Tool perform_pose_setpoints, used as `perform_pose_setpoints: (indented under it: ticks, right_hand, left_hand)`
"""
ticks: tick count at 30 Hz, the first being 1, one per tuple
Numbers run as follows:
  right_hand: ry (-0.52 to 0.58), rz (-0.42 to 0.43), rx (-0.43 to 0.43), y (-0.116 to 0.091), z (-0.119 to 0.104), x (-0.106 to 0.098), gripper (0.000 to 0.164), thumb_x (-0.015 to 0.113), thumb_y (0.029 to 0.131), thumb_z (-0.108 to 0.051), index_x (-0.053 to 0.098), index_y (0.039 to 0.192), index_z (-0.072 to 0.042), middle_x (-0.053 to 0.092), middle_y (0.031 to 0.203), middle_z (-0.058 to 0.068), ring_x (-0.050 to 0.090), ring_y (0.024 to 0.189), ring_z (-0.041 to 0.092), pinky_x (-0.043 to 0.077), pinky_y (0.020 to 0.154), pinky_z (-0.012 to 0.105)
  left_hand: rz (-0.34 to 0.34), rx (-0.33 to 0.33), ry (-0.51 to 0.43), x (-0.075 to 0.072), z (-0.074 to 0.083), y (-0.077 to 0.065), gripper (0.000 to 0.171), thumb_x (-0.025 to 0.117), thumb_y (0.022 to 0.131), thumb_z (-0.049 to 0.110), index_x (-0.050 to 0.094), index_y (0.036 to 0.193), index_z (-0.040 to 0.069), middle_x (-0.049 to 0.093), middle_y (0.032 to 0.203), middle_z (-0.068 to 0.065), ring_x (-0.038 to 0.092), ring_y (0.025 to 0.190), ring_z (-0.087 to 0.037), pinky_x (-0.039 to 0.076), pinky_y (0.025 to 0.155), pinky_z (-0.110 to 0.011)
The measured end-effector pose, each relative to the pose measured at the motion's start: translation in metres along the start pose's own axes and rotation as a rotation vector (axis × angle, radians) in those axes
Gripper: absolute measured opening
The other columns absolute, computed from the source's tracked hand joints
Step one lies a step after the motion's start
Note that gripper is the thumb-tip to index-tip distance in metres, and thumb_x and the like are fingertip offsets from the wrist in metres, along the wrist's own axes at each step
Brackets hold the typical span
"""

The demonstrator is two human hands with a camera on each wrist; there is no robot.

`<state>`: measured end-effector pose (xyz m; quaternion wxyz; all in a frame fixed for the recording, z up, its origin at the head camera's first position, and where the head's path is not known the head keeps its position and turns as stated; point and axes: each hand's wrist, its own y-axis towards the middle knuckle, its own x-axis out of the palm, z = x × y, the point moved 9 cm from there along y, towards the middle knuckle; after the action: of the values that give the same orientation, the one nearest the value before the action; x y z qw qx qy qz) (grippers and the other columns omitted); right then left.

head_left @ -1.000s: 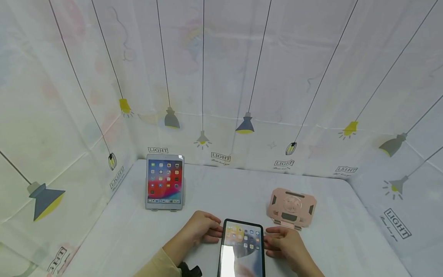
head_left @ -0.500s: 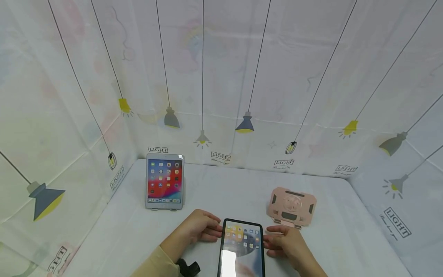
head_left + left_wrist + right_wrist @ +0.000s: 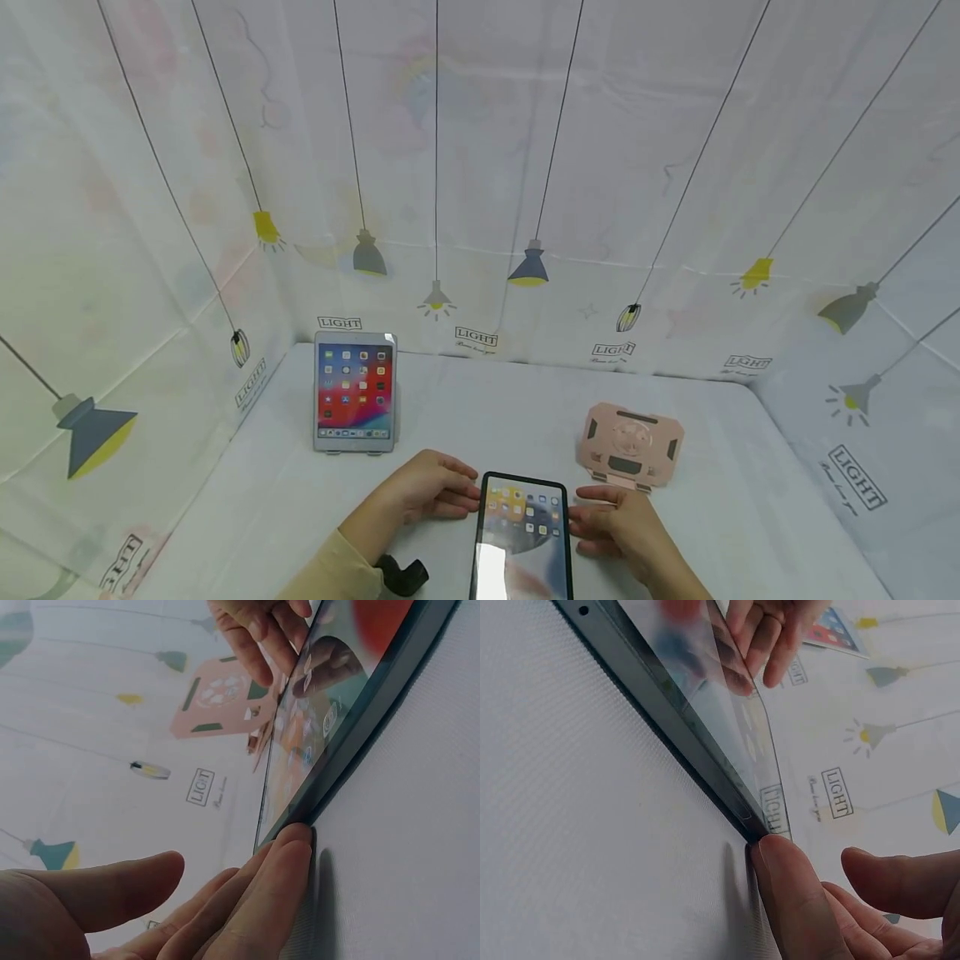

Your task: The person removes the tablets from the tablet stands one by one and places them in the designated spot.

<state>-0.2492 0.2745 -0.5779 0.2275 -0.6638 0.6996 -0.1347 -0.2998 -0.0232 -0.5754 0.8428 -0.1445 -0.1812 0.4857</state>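
A tablet [image 3: 525,542] with a dark edge and a lit screen of app icons lies on the white tabletop, its near end cut off by the frame. My left hand [image 3: 435,487] lies at its left side. In the left wrist view, fingertips [image 3: 294,838] touch the dark edge while the thumb stays apart from it. On the other side is my right hand [image 3: 618,525]. A fingertip [image 3: 780,855] meets the edge in the right wrist view, with that thumb apart too. Neither hand is curled round the tablet.
A silver tablet [image 3: 355,387] leans upright on a stand at the back left. Behind my right hand, a pink folding stand [image 3: 648,450] is on the white table [image 3: 480,417]. A black curved piece [image 3: 405,577] shows by my left wrist. Lamp-print cloth walls surround the table.
The whole head view has shifted slightly left and up. Both hands stay at the tablet's sides, and more of the black piece shows by the left wrist.
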Motion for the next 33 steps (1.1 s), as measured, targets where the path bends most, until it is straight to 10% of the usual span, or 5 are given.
perform_pose_setpoints:
  ticks: [33]
  right_hand:
    - [0.019,-0.054,-0.193,-0.001,-0.057,0.022,0.062,0.072,0.095,-0.001,0.051,0.153,0.003,0.070,0.138,0.029,0.081,0.104,0.036,0.069,0.080,0.049]
  left_hand:
    - [0.017,0.118,-0.033,-0.040,0.028,-0.018,0.053,0.068,0.105,0.017,0.054,0.151,-0.004,0.067,0.144,-0.028,0.079,0.116,-0.033,0.066,0.094,-0.047]
